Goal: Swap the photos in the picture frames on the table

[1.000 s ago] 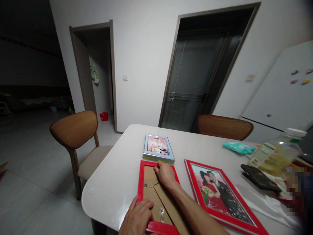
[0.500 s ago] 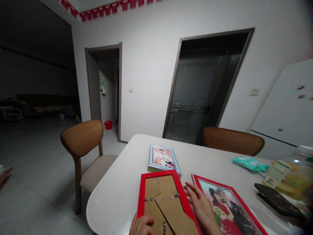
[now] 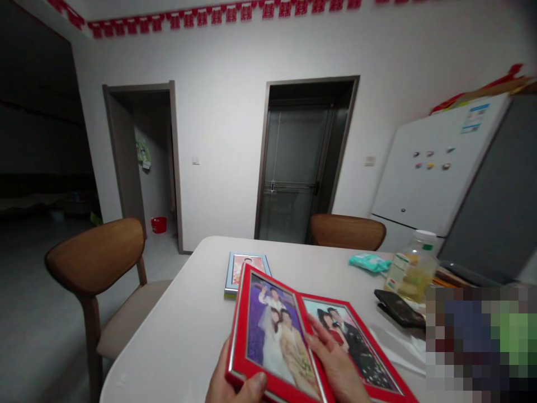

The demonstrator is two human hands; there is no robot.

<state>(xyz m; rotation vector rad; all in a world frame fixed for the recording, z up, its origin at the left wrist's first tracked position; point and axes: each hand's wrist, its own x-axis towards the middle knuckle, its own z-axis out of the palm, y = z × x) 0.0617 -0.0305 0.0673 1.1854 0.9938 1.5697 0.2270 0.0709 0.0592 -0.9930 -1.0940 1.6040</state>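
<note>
One red frame (image 3: 277,341), tilted over the table (image 3: 176,330)

Pinching the near left corner in left hand (image 3: 222,372); touching right edge with right hand (image 3: 338,361), cannot tell if gripping. Could slip if held by that corner alone, scraping the second red frame (image 3: 358,341) at right

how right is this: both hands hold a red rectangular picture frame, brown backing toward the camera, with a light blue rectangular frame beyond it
Wrong side: in the head view, the red rectangular picture frame shows its photo side. The left hand and right hand do hold it, and the light blue rectangular frame lies beyond it.
</note>
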